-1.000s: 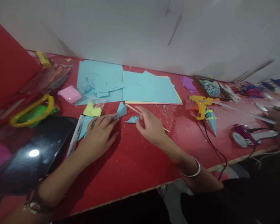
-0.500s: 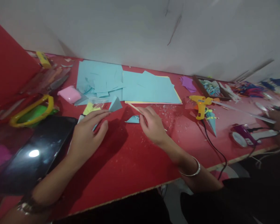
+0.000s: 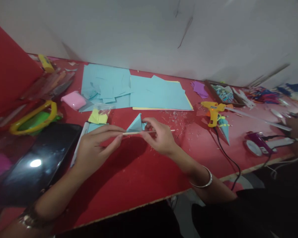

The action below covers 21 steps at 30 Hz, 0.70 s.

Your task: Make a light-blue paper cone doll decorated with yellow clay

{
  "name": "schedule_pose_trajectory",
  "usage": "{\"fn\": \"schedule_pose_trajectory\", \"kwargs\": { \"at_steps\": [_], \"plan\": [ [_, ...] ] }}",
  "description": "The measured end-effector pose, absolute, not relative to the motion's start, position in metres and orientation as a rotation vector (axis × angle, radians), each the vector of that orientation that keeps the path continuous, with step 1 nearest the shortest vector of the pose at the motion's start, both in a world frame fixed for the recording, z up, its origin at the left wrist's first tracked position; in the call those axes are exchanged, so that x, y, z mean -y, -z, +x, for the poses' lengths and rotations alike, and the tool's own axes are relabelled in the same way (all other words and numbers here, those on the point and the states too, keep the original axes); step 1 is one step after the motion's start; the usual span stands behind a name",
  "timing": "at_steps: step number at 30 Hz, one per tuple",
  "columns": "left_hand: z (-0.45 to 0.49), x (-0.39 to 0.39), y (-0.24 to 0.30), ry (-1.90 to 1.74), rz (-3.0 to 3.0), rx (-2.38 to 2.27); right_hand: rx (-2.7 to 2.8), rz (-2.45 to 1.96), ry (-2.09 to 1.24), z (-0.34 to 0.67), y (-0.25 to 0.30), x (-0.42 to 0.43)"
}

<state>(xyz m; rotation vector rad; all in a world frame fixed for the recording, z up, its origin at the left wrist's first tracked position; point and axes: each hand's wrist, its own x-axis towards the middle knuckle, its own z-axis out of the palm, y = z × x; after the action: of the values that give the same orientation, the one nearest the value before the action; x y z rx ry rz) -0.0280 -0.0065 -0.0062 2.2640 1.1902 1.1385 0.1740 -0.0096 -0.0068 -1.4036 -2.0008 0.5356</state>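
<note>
My left hand (image 3: 95,147) pinches a folded light-blue paper triangle (image 3: 135,125) at its left corner, holding it just above the red table (image 3: 139,178). My right hand (image 3: 159,135) grips a thin wooden stick (image 3: 149,132) that lies level along the triangle's lower edge. The two hands meet at the paper, in the middle of the table. A silver bangle sits on my right wrist, a watch or bracelet on my left.
Sheets of light-blue paper (image 3: 149,92) lie behind the hands. A yellow glue gun (image 3: 213,110) with a black cord stands to the right, a purple tape dispenser (image 3: 257,143) beyond it. At left are a dark tablet (image 3: 37,158), a white marker (image 3: 78,145), a pink pouch (image 3: 73,99) and yellow scraps (image 3: 98,116).
My left hand lifted the blue triangle from the table and brought it toward the middle. My right hand raised the stick and laid it level against the triangle's lower edge.
</note>
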Motion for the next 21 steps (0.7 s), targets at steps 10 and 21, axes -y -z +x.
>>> {"fn": "schedule_pose_trajectory", "kwargs": {
  "at_steps": [10, 21],
  "plan": [
    [-0.025, 0.008, 0.004, -1.1, 2.235, -1.039, 2.022, -1.35, -0.641, 0.172, 0.009, 0.008],
    [-0.017, 0.007, 0.009, -1.056, 1.768, -1.063, 1.861, -1.144, -0.925, 0.167, 0.007, 0.012]
  ]
}}
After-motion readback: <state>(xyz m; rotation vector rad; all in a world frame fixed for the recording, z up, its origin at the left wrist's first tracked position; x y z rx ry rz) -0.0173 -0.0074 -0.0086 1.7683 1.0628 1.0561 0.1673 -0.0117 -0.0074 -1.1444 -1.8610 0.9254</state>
